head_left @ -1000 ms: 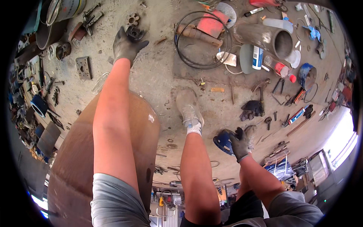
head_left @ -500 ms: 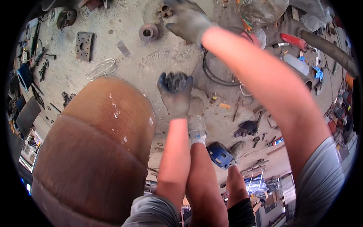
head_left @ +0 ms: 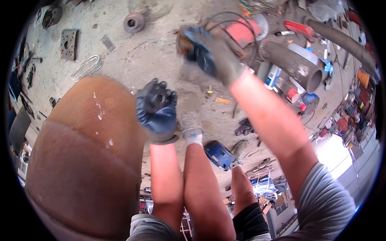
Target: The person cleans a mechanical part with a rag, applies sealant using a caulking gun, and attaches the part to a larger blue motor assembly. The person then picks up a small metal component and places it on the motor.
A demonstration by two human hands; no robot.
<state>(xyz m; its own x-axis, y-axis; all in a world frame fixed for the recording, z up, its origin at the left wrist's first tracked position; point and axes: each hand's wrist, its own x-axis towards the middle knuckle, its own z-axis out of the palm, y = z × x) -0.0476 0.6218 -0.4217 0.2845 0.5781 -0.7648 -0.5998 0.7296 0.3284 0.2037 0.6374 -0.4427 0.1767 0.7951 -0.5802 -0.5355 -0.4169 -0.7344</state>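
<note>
My left hand [head_left: 157, 120], in a dark blue coated work glove, is closed with its palm up around a dark, lobed metal part [head_left: 157, 98] that has a hole in it. Farther out and to the right, my right hand [head_left: 211, 56] wears a matching glove. Its fingers curl round a rusty brown metal part [head_left: 183, 44], mostly hidden by the glove and blurred. Both parts are held above the concrete floor, apart from each other. To the left of my left hand stands a large rusty rounded tank [head_left: 96, 120].
A rusty ring-shaped part [head_left: 134, 23], a drilled metal plate [head_left: 69, 45] and a white wire coil [head_left: 87, 67] lie at the far left. On the right are a thick pipe [head_left: 293, 64], a red tool [head_left: 299, 29] and black cable [head_left: 255, 40]. A blue perforated piece [head_left: 219, 156] lies by my feet.
My right hand has come nearer from the far floor, now with the rusty part in it. My left hand has turned slightly, still around the dark part. The whole view has shifted.
</note>
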